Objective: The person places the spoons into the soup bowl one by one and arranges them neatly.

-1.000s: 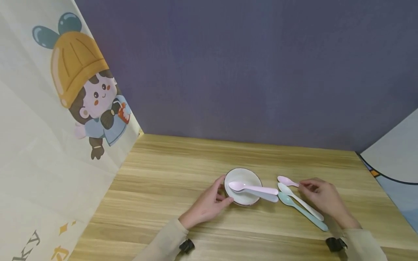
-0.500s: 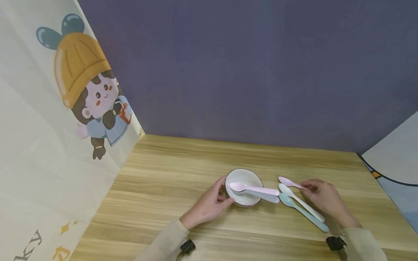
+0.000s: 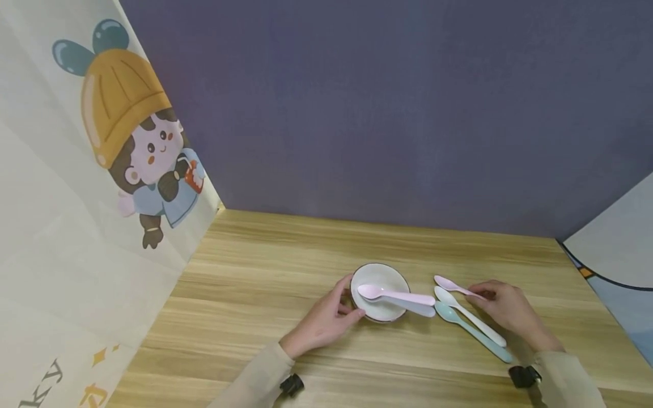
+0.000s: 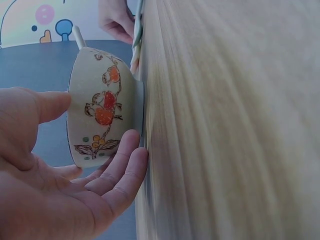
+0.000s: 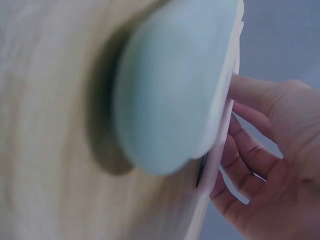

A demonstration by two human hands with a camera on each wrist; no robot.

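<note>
My left hand [image 3: 326, 320] holds a small white bowl [image 3: 385, 277] with a dark rim, thumb at the rim and fingers round its side. In the left wrist view, orange-red figures and a leafy branch decorate the bowl [image 4: 105, 107]. Two spoons rest in it, a pink spoon [image 3: 408, 296] lying over a pale bluish one [image 3: 422, 309], handles jutting out to the right. On the table, my right hand [image 3: 510, 314] pinches the handle of another pink spoon [image 3: 446, 282]. Beside that one lie a white spoon [image 3: 474, 319] and a pale green spoon [image 3: 479, 337], close together at a slant.
The wood-grain table [image 3: 285, 255] ends at a dark blue-grey panel [image 3: 357, 113] behind. A white panel with a cartoon figure [image 3: 148, 147] stands on the left, another pale printed panel [image 3: 622, 243] on the right. Each wrist wears a black strap mount [image 3: 292, 385].
My right hand keeps its pinch on the pink spoon's handle with only slight finger movement. The left hand, bowl and other spoons stay in place; the head view shifts slightly.
</note>
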